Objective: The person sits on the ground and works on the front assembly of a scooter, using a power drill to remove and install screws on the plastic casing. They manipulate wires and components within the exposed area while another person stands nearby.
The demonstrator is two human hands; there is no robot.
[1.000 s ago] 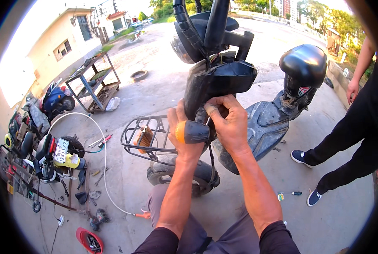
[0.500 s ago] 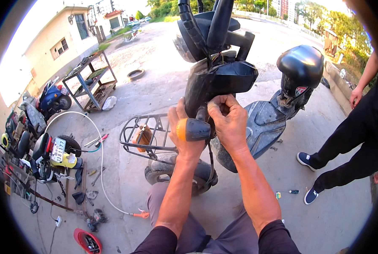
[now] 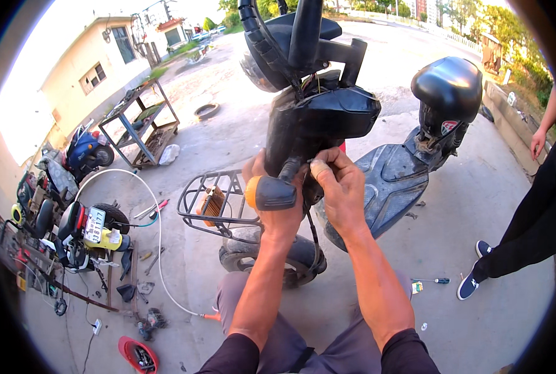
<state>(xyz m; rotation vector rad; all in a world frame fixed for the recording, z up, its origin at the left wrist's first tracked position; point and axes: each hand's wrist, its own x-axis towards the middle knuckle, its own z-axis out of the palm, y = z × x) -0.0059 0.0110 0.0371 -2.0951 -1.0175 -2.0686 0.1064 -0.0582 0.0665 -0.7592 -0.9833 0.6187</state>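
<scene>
An electric scooter's black front cover (image 3: 278, 134) stands before me. From its lower end a turn signal (image 3: 275, 193) with an orange lens and black body sticks out toward me on a ribbed stalk (image 3: 290, 168). My left hand (image 3: 282, 219) is wrapped round the cover's lower end behind the signal, which hides part of its fingers. Beside the stalk, my right hand (image 3: 343, 193) is closed in a pinch, thumb against forefinger. Whatever sits between those fingertips is too small or hidden to make out. A black cable (image 3: 312, 230) hangs down between my wrists.
A scooter footboard and black seat (image 3: 446, 87) stand at right, a wire rack (image 3: 219, 206) at left. A white hose (image 3: 156, 249) curves across the ground. A red bowl (image 3: 138, 355), a screwdriver (image 3: 440, 280) and a metal shelf (image 3: 138, 121) lie around. Another person's leg (image 3: 521, 243) is at right.
My view has shifted slightly. My right hand keeps its pinch beside the stalk, its wrist a little turned. The other person has moved farther to the right.
</scene>
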